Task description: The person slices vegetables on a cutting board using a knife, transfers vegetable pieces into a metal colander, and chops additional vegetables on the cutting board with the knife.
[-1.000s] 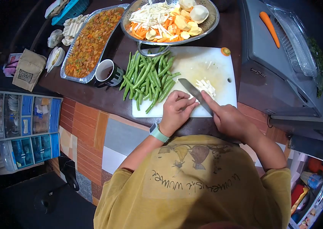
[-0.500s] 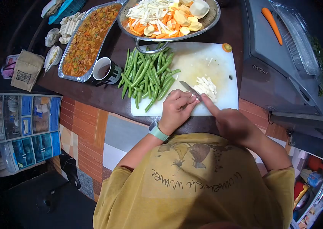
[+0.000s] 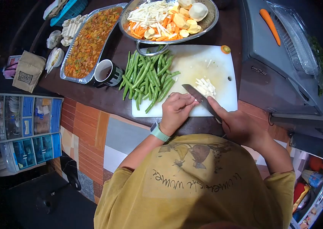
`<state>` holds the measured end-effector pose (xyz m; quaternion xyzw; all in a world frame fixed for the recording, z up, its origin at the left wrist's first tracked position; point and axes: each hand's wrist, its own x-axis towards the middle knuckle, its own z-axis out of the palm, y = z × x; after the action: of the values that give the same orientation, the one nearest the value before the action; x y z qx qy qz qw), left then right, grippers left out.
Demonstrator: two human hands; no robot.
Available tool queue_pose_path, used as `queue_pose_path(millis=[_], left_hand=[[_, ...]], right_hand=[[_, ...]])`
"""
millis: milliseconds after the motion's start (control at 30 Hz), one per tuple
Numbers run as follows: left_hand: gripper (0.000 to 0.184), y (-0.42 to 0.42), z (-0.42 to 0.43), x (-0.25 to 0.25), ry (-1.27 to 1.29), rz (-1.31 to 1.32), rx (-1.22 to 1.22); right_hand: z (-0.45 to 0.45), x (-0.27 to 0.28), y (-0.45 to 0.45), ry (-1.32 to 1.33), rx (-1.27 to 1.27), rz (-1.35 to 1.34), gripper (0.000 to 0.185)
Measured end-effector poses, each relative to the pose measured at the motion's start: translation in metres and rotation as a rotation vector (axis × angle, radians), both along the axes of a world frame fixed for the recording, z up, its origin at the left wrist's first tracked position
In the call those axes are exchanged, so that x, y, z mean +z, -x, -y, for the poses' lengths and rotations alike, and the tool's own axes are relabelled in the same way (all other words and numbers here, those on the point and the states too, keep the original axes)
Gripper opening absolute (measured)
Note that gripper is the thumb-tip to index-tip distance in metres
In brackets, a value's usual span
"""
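Note:
In the head view my right hand (image 3: 239,126) is closed around a knife (image 3: 203,100), index finger along the spine. The blade slants across the cutting board (image 3: 184,110) beside my left fingertips. My left hand (image 3: 176,108) has its fingers curled together over a small white vegetable piece (image 3: 196,100), mostly hidden by fingers and blade. Just beyond the blade lies a little pile of cut white vegetable sticks (image 3: 206,87). Whole green beans (image 3: 148,78) are heaped on the board's left part. An orange carrot end (image 3: 225,49) sits at its far right corner.
A steel colander (image 3: 209,28) of cut vegetables stands behind the board. To the left are a foil tray (image 3: 80,81) of stew and a mug (image 3: 108,72). On a grey surface at right lie a carrot (image 3: 270,26) and a clear plastic container (image 3: 293,42).
The knife has tilted, and more of its broad blade shows now. My right hand has shifted slightly right and down, while my left hand stays nearly in place.

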<state>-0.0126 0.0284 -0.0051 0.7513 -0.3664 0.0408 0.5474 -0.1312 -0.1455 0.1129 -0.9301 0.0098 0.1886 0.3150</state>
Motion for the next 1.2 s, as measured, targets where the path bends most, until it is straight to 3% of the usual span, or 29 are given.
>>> queue_pose_path(millis=[433, 500, 633, 733, 833, 900, 1133, 1200], left_hand=[[0.015, -0.001, 0.000, -0.001, 0.010, 0.045, -0.010], [0.016, 0.002, 0.001, 0.001, -0.005, 0.063, -0.020], [0.017, 0.002, 0.000, 0.002, 0.012, -0.026, -0.001], [0.018, 0.002, 0.000, -0.001, 0.004, 0.016, -0.006], [0.017, 0.002, 0.000, 0.000, 0.015, 0.016, -0.007], [0.016, 0.002, -0.001, 0.001, 0.008, 0.008, -0.006], [0.013, 0.000, 0.002, 0.004, 0.006, 0.047, -0.027], [0.013, -0.001, 0.001, 0.004, 0.008, 0.063, -0.021]], right_hand=[[-0.009, -0.043, -0.020, -0.225, -0.001, 0.340, 0.070], [-0.006, -0.025, -0.023, -0.146, -0.065, -0.001, 0.069], [0.001, -0.018, -0.008, -0.111, -0.095, 0.000, 0.068], [0.008, -0.024, 0.003, -0.075, 0.012, 0.279, 0.075], [0.007, -0.013, 0.002, -0.110, 0.024, 0.147, 0.077], [0.003, -0.005, -0.004, -0.064, -0.042, 0.011, 0.065], [-0.004, -0.022, -0.019, -0.140, 0.014, 0.048, 0.070], [-0.008, -0.038, -0.026, -0.178, 0.004, 0.227, 0.071]])
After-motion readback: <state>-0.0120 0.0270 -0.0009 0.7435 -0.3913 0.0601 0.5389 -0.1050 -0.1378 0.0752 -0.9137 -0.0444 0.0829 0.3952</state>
